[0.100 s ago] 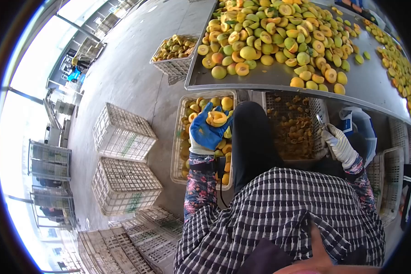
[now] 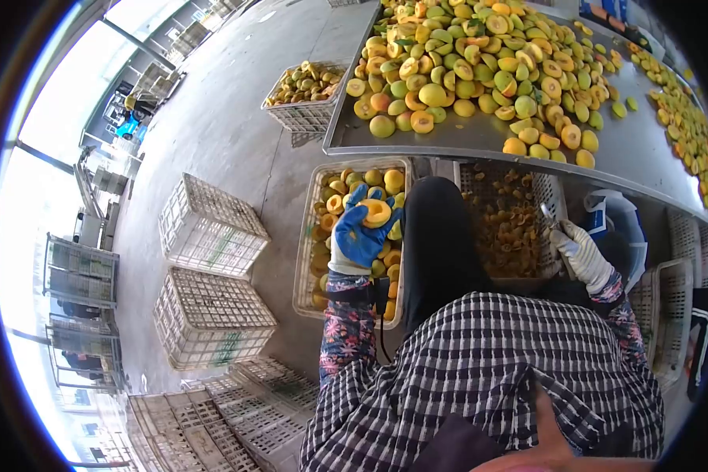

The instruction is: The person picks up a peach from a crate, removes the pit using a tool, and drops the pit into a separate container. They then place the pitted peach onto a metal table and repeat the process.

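Note:
My left hand (image 2: 358, 240), in a blue-coated glove, cups a yellow peach half (image 2: 376, 212) whose hollowed cut face is turned up. It is over a pale plastic crate (image 2: 301, 259) full of peach halves, to the left of my knee. In a white knit glove, my right hand (image 2: 580, 253) grips a thin metal tool (image 2: 547, 212) with a spoon-like tip; its handle is mostly hidden by the fingers. This hand is by the right side of a crate (image 2: 557, 197) holding brown peach pits (image 2: 503, 216).
A metal table (image 2: 448, 141) ahead bears a large heap of peaches (image 2: 480, 63). Another filled crate (image 2: 299, 114) stands on the floor at its left. Overturned crates (image 2: 212, 224) and stacked crates (image 2: 204, 417) are at left. A white bag (image 2: 625, 228) hangs at right.
The peach half has turned slightly in my left hand and shows its round hollow more clearly. My right hand keeps its hold on the tool. The whole view has shifted slightly.

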Available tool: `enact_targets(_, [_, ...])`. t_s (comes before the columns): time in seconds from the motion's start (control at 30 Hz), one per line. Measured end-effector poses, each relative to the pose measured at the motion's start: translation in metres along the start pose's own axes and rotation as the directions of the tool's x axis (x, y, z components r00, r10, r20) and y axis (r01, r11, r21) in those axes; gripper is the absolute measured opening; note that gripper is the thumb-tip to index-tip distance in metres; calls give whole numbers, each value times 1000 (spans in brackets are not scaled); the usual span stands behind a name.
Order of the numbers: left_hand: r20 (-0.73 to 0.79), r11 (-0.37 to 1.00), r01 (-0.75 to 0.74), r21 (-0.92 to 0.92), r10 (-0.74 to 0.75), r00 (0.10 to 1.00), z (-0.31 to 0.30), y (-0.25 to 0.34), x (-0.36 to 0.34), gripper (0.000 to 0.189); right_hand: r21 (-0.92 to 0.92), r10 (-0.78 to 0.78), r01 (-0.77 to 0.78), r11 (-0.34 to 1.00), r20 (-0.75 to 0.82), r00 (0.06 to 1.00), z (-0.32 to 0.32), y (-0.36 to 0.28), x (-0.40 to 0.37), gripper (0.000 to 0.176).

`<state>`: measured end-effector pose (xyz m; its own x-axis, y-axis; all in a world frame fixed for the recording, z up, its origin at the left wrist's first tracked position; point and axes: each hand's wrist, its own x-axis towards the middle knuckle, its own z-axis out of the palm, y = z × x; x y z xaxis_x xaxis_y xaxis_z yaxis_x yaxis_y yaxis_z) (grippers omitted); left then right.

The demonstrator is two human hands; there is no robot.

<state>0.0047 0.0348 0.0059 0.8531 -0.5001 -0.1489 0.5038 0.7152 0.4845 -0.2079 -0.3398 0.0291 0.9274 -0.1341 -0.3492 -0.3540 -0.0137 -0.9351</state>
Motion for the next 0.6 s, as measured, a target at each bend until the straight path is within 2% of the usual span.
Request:
enact_targets(0.07, [86, 1000, -14, -18, 15, 996, 2, -15, 21, 50, -108, 58, -61, 992, -30, 998, 7, -35, 1, 25])
enact_targets(0.1, [122, 1000, 27, 5, -27, 992, 15, -6, 21, 50, -48, -50, 51, 998, 36, 998, 17, -18, 17, 28])
enact_targets(0.13, [161, 998, 60, 16, -62, 985, 19, -13, 27, 54, -88, -90, 96, 992, 72, 993, 29, -29, 17, 36])
enact_targets(0.2, [280, 991, 135, -4, -129, 951, 35, -41, 42, 60, -160, -234, 233, 959, 9, 972, 51, -60, 15, 49])
enact_targets(0.23, [307, 983, 184, 17, -180, 935, 47, -56, 44, 61, -183, -177, 178, 967, 23, 984, 56, -73, 18, 48])
enact_targets(0.27, [330, 973, 226, 44, -228, 916, 61, -69, 44, 62, -288, -373, 356, 889, -5, 928, 64, -80, 24, 43])
enact_targets(0.33, [434, 953, 279, 119, -303, 849, 75, -94, 49, 66, -298, -500, 467, 833, -44, 865, 75, -77, 41, 33])
enact_targets(0.4, [467, 918, 343, 197, -396, 791, 92, -112, 47, 65, -367, -400, 358, 859, -42, 916, 80, -76, 49, 31])
enact_targets(0.43, [507, 922, 296, 249, -385, 772, 89, -120, 52, 65, -347, -462, 422, 837, -36, 886, 81, -61, 62, 32])
enact_targets(0.47, [485, 921, 299, 251, -386, 785, 86, -126, 52, 63, -292, -460, 423, 858, -67, 886, 75, -46, 63, 32])
enact_targets(0.53, [414, 873, 207, 441, -403, 816, 75, -124, 51, 63, -174, -450, 428, 887, -117, 885, 79, -54, 54, 32])
enact_targets(0.57, [418, 892, 175, 416, -359, 834, 69, -121, 50, 61, -37, -294, 292, 956, -142, 945, 78, -67, 39, 21])
enact_targets(0.6, [421, 911, 141, 388, -311, 852, 61, -117, 50, 60, -120, -210, 192, 974, -169, 963, 68, -73, 33, 22])
